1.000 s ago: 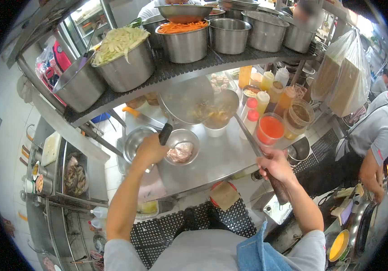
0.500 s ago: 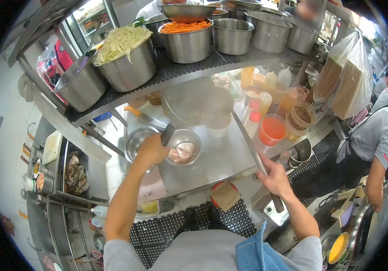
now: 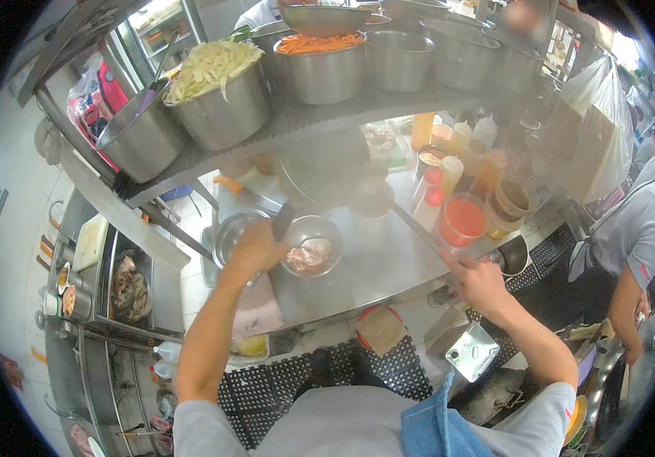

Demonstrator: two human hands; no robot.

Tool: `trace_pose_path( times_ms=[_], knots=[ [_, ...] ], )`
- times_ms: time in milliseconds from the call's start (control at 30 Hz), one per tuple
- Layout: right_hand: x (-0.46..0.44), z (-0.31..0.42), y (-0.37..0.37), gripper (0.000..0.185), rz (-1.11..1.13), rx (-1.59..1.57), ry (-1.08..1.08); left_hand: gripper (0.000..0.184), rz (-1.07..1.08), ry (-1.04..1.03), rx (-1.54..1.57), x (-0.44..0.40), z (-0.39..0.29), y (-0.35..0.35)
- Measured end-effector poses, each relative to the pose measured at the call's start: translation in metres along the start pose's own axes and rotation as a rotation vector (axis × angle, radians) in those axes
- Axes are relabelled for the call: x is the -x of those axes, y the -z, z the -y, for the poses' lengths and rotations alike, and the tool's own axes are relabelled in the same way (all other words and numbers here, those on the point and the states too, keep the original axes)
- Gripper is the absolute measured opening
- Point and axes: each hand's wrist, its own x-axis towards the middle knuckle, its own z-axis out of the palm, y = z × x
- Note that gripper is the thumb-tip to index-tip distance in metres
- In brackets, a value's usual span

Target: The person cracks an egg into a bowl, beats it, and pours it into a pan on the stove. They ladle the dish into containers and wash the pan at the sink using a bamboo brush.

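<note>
My left hand (image 3: 259, 250) is closed round the dark handle of a wide metal wok (image 3: 285, 171), which is largely veiled by steam. In my right hand (image 3: 480, 282) is the long metal handle of a ladle (image 3: 417, 225). Its round head lies beside the wok's right side, blurred by steam. Just right of my left hand stands a metal bowl (image 3: 326, 227) with pale pink, raw-looking meat (image 3: 309, 257) in it. A second metal bowl (image 3: 227, 238) sits partly behind that hand.
Overhead, a shelf (image 3: 297, 126) bears steel pots, one with shredded cabbage (image 3: 213, 68), another with carrot strips (image 3: 320, 43). Sauce bottles and a tub of red liquid (image 3: 463, 217) stand right on the counter (image 3: 373, 266). An orange-handled knife (image 3: 228, 183) lies left. A co-worker (image 3: 624, 221) stands at right.
My right hand has shifted slightly right with the ladle, whose head has come lower. Steam has spread across the shelf and bottles. My left hand stays nearly in place.
</note>
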Motion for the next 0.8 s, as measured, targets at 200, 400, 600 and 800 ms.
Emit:
trace_pose_path(
  times_ms=[200, 400, 600, 800],
  knots=[
    [-0.001, -0.013, 0.039, 0.061, 0.056, 0.075, 0.024, 0.044, 0.017, -0.008, -0.001, 0.003, -0.005, 0.004],
    [0.005, -0.026, 0.069, 0.063, 0.043, 0.019, -0.032, 0.042, 0.011, 0.022, -0.017, 0.008, -0.017, 0.008],
    [0.002, -0.018, 0.082, 0.059, -0.053, -0.399, -0.144, 0.040, 0.020, 0.066, 0.011, 0.006, -0.013, 0.010],
    [-0.010, -0.011, 0.075, 0.062, 0.026, -0.577, -0.237, 0.040, 0.025, 0.032, 0.075, 0.007, -0.011, 0.015]
  ],
)
